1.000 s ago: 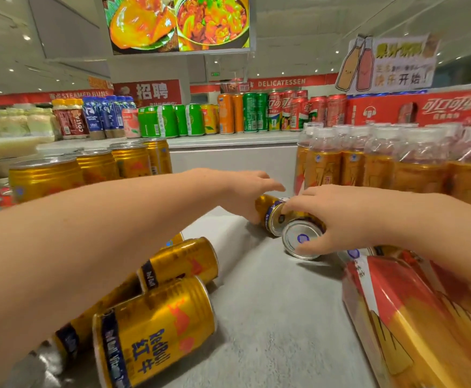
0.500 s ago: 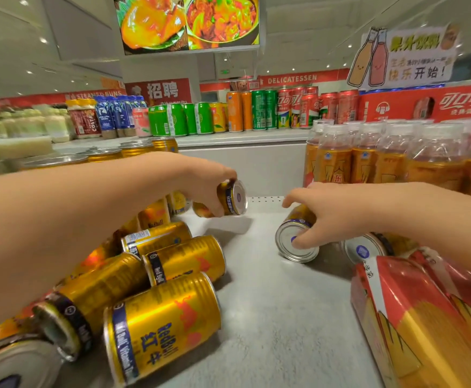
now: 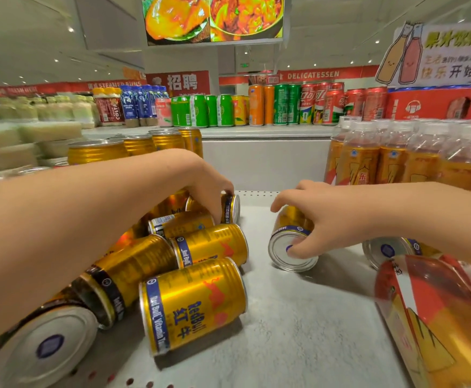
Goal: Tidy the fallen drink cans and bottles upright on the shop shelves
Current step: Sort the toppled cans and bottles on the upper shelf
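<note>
A gold Red Bull can lies on its side at centre frame on the grey shelf. The right hand is curled over it, thumb on its silver base. Left of centre, the left hand grips another sideways can at the back of a heap of toppled cans filling the lower left. A fallen orange drink bottle lies at lower right, and upright bottles line the right edge.

You have gold cans heaped on their sides, left; lone gold can tipped, mid-shelf; orange bottles upright, right rear.
</note>
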